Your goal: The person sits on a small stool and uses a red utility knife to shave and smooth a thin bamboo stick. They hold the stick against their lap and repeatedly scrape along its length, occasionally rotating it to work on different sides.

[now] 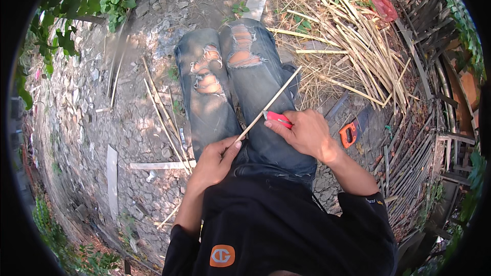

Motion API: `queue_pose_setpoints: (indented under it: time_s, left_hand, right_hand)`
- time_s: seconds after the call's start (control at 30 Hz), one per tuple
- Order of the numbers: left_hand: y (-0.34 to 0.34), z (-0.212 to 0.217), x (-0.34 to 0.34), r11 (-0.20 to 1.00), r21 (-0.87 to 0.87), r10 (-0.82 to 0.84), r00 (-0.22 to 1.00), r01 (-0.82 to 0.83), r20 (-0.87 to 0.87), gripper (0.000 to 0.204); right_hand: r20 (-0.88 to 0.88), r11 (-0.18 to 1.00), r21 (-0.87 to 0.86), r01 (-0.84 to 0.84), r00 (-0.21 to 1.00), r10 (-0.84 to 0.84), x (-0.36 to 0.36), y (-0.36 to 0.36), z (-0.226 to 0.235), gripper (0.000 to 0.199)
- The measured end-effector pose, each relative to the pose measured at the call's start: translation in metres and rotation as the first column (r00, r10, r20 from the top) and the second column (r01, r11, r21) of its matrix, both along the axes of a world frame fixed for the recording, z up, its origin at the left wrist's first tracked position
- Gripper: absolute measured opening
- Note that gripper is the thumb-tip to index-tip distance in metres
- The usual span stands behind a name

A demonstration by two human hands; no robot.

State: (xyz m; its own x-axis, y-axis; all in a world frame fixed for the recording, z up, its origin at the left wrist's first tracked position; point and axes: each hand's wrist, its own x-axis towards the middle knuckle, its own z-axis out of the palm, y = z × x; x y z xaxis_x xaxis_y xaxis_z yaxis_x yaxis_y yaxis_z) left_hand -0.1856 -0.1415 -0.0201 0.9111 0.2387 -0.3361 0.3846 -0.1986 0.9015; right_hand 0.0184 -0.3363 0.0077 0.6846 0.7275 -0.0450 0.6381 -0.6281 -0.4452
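Note:
Over my lap, a thin pale bamboo strip (279, 93) slants up and to the right. Its near end is pinched between the thumb and fingers of my left hand (217, 159). My right hand (307, 132) is closed around a red utility knife (277, 119), whose tip meets the strip about midway along. How far the blade sticks out is too small to tell. Beneath both hands are my ripped jeans (204, 115).
To the right of my knees lies a large pile of split bamboo strips (358, 46) on straw-like shavings. A handsaw with an orange handle (349, 135) rests beside my right forearm. Several strips (162, 110) and a flat slat (112, 179) lie on the stony ground at left.

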Motion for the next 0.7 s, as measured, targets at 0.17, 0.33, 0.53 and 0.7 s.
queue_pose_setpoints:
  time_s: [0.17, 0.33, 0.53, 0.7]
  left_hand:
    - [-0.002, 0.007, 0.001, 1.0, 0.023, 0.001, 0.999, 0.0, -0.042, 0.035]
    - [0.0, 0.012, 0.009, 0.999, 0.038, -0.01, 0.996, 0.014, -0.088, 0.035]
    - [-0.009, 0.011, 0.019, 0.998, 0.058, 0.026, 0.997, -0.022, -0.073, 0.035]
    - [-0.008, 0.001, 0.019, 0.994, 0.11, 0.015, 0.999, -0.02, 0.042, 0.036]
  right_hand:
    - [-0.162, 0.923, -0.036, 0.383, 0.909, -0.384, 0.045, -0.008, 0.005, 0.068]
    - [-0.046, 0.993, -0.106, -0.045, 0.998, 0.04, -0.009, -0.003, 0.005, 0.065]
    - [-0.044, 0.997, -0.003, 0.072, 0.996, -0.072, 0.013, 0.006, -0.003, 0.069]
    - [0.057, 0.999, -0.013, 0.046, 0.997, -0.045, 0.002, 0.002, -0.008, 0.069]
